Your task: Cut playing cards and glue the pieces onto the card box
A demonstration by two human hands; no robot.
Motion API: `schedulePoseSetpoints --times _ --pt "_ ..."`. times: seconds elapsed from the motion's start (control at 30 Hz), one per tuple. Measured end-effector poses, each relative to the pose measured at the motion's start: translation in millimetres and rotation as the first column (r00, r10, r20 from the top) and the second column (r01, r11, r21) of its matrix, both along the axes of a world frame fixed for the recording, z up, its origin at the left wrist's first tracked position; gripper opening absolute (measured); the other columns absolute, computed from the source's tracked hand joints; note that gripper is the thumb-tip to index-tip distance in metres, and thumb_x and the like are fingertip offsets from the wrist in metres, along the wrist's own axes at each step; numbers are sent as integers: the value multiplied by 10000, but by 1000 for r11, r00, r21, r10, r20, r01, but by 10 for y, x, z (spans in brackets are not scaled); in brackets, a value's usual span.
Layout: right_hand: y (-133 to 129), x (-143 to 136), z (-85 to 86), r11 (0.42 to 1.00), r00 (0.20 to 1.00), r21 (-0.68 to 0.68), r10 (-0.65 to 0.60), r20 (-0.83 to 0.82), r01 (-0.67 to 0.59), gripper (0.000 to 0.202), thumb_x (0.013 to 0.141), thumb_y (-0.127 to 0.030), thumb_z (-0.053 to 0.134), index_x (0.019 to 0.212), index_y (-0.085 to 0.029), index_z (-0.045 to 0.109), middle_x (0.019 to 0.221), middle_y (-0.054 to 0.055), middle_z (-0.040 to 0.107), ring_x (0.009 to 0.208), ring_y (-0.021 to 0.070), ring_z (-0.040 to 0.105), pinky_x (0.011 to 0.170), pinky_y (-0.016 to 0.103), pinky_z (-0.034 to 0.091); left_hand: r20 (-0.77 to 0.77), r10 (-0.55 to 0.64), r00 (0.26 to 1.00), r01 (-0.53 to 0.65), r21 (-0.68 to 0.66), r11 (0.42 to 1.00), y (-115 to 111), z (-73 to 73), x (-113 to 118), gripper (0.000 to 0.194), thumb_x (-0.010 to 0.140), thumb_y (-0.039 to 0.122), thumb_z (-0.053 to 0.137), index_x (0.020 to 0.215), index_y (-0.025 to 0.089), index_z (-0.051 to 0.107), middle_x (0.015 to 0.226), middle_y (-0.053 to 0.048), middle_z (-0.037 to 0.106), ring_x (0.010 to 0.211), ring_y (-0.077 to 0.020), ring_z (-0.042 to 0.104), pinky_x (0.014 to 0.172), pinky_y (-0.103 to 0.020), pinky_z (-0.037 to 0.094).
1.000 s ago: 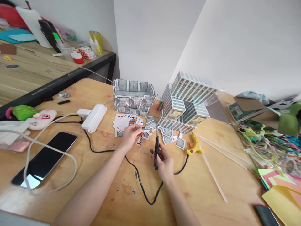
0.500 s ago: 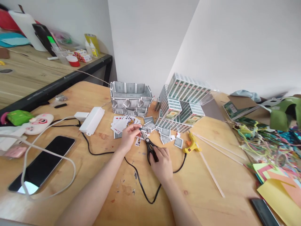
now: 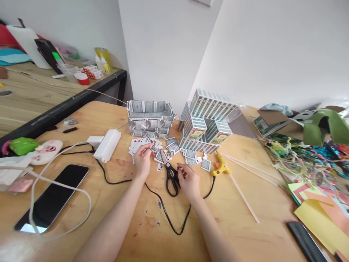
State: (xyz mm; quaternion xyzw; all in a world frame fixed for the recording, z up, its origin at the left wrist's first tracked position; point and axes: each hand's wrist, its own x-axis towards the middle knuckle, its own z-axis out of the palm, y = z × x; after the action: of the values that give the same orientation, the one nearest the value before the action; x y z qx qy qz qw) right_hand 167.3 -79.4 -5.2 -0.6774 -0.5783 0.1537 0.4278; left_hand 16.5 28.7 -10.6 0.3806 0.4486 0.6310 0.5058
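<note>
The scissors [image 3: 168, 166] are laid beside the right hand [image 3: 188, 180], its grip apart, presumably for ready reach; whether cards [image 3: 159, 157] are gripped by the left hand [image 3: 143, 160] cannot be told.

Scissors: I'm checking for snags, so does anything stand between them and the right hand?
Nothing visible stands between the right hand and the scissors, which lie right beside it. The black cord loops nearer the wearer, not between them.

Black-handled scissors [image 3: 168, 166] lie flat, handles nearest, blades pointing away among scattered grey-backed playing cards [image 3: 172, 147].
</note>
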Motion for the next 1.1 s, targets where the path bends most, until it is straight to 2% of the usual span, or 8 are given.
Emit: schedulePoseSetpoints --times 0.1,0.2,0.4,0.57,0.87,0.93,1.0,1.1 --pt "178 -59 59 998 998 -46 54 37 -52 231 802 -191 461 931 -185 652 873 60 643 649 146 565 653 286 486 -40 80 996 -80 -1 997 19 9 -34 196 641 170 508 777 173 648 621 17 587 508 -96 508 493 -209 396" --pt "390 -196 133 987 975 -32 159 157 -156 251 780 -171 511 994 -204 639 977 60 647 892 197 557 810 321 456 -89 105 991 -104 12 994 28 16 -56 192 640 159 502 764 177 647 630 19 591 523 -95 512 511 -208 396" --pt "764 -380 211 933 856 -211 353 377 -291 427 728 -187 613 1150 -171 552 1077 99 612 978 240 499 846 346 416 58 52 997 -51 -15 999 75 13 -82 159 633 182 520 755 161 621 570 26 561 503 -96 511 506 -212 408" --pt "908 -263 192 901 839 -343 391 379 -265 383 698 -248 636 1064 -153 580 877 89 613 842 214 544 749 312 428 100 29 995 -21 -72 997 96 31 -75 185 606 201 535 763 152 620 597 22 562 499 -87 512 494 -205 409" --pt "1026 -98 167 897 892 -295 397 214 -329 337 521 -272 717 820 -152 618 766 20 542 763 171 521 707 288 437 220 -8 975 26 -82 996 213 17 -191 181 598 213 588 768 150 600 596 35 562 505 -70 520 523 -198 423" --pt "1001 -72 198 919 937 -235 342 74 -316 326 568 -310 687 842 -156 600 780 13 547 739 153 524 701 284 444 268 -17 963 48 -111 993 243 33 -230 197 589 210 618 776 151 601 581 41 556 509 -65 523 516 -184 416" --pt "941 -45 239 936 926 -146 274 -261 -319 328 622 -346 652 884 -168 568 801 11 564 710 139 540 690 290 455 304 -35 952 78 -131 988 254 45 -247 232 575 205 653 798 152 614 583 39 561 518 -61 526 508 -172 409" --pt "792 -24 287 946 621 -3 211 -754 -325 312 662 -370 638 889 -192 517 852 21 590 709 140 576 688 313 478 321 -101 942 149 -128 981 222 59 -223 285 562 212 696 836 152 641 654 16 605 537 -57 533 518 -173 423"
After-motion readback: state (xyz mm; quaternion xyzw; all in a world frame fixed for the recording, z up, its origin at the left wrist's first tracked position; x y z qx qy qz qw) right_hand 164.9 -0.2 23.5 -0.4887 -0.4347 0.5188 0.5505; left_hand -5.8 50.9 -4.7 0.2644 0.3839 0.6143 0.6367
